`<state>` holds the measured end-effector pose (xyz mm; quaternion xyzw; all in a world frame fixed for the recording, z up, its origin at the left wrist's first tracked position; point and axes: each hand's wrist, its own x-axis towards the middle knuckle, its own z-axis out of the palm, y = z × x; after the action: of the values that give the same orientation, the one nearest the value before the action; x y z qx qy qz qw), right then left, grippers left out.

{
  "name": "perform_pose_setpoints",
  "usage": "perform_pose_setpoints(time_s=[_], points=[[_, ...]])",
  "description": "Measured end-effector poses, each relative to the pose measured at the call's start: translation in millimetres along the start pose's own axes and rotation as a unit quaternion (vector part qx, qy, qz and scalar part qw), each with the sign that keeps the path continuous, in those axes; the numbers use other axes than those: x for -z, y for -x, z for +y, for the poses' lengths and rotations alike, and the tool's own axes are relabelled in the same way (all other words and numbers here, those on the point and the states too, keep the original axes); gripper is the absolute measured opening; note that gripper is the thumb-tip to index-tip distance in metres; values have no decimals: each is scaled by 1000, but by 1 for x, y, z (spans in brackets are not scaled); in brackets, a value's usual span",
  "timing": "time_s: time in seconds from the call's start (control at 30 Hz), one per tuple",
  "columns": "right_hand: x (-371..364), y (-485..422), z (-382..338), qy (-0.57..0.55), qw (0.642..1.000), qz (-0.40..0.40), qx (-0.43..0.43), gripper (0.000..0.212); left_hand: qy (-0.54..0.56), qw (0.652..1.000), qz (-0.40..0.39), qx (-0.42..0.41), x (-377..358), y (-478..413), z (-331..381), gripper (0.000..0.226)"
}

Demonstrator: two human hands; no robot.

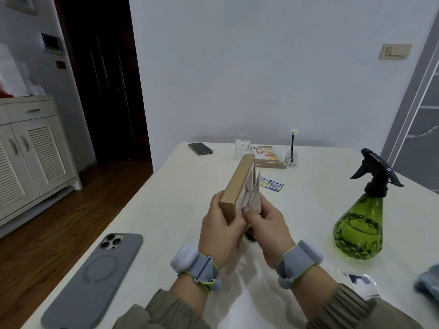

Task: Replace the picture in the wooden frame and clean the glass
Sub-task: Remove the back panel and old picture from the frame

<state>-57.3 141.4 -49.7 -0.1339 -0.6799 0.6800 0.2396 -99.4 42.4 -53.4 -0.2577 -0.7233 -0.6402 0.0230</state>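
Observation:
A light wooden picture frame [237,184] stands on edge above the table, seen from its side. My left hand [221,231] grips its near lower corner. My right hand [266,229] pinches a thin picture or backing sheet [254,193] at the frame's open back, partly out of the frame. A small colourful card [272,184] lies flat on the table behind the frame. A second wooden frame with an orange picture [267,155] lies further back. The green spray bottle [361,222] with a black trigger stands to the right.
A grey phone [95,281] lies face down near the table's left edge, a dark phone [200,148] at the far left. A drinking glass [242,146] and a small jar with a black stick [291,157] stand at the back. A blue cloth [428,284] shows at the right edge.

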Motion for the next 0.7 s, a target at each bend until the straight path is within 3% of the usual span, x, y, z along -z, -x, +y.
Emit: perform_pose_setpoints(time_s=[0.27, 0.37, 0.47, 0.57, 0.7], points=[[5, -5, 0, 127, 989, 63, 44, 38, 16, 990, 137, 42, 7, -6, -2, 24], [10, -10, 0, 228, 968, 95, 51, 39, 39, 982, 171, 72, 12, -10, -4, 24], [15, -14, 2, 363, 929, 69, 23, 52, 56, 973, 200, 104, 15, -14, -6, 22], [17, -11, 2, 497, 867, 12, -34, 56, 52, 968, 219, 113, 16, -14, -5, 18], [17, -9, 16, 613, 785, -59, -61, 36, 67, 963, 236, 111, 17, -15, -7, 24]])
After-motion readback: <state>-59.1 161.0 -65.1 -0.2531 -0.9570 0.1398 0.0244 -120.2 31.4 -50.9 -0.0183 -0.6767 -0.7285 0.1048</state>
